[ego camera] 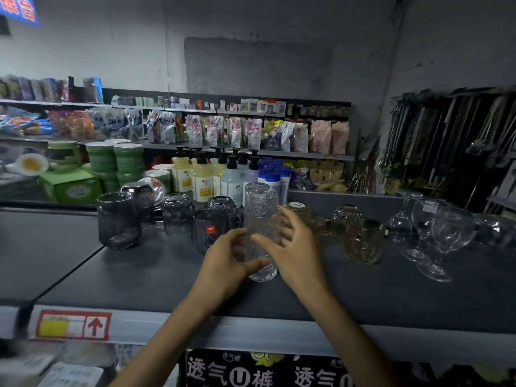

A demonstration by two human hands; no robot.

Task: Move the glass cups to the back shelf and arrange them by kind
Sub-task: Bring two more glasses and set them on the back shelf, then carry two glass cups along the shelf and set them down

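Plainly, both thumbs press the front of the tall dimpled glasses (261, 219) and the fingers (289, 220) curl round behind. The left hand (223, 263) grips low and the right hand (293, 250) grips the middle. We read it as two clear glasses, one nested in the other, upright, base on or just above the dark shelf top (363, 297); we cannot tell which.

We judge this the placing step: the stack goes back between two kinds already grouped. The next move calls for sliding it rearward into the gap, kept upright so the upper glass does not rock, and clear of the neighbours.

To the left we count five smoky grey glasses (118, 220), one carrying a red label. To the right are at least three amber glasses (363, 241). Beyond them stand three stemmed goblets (446, 241), perhaps a fourth, blurred at the edge.
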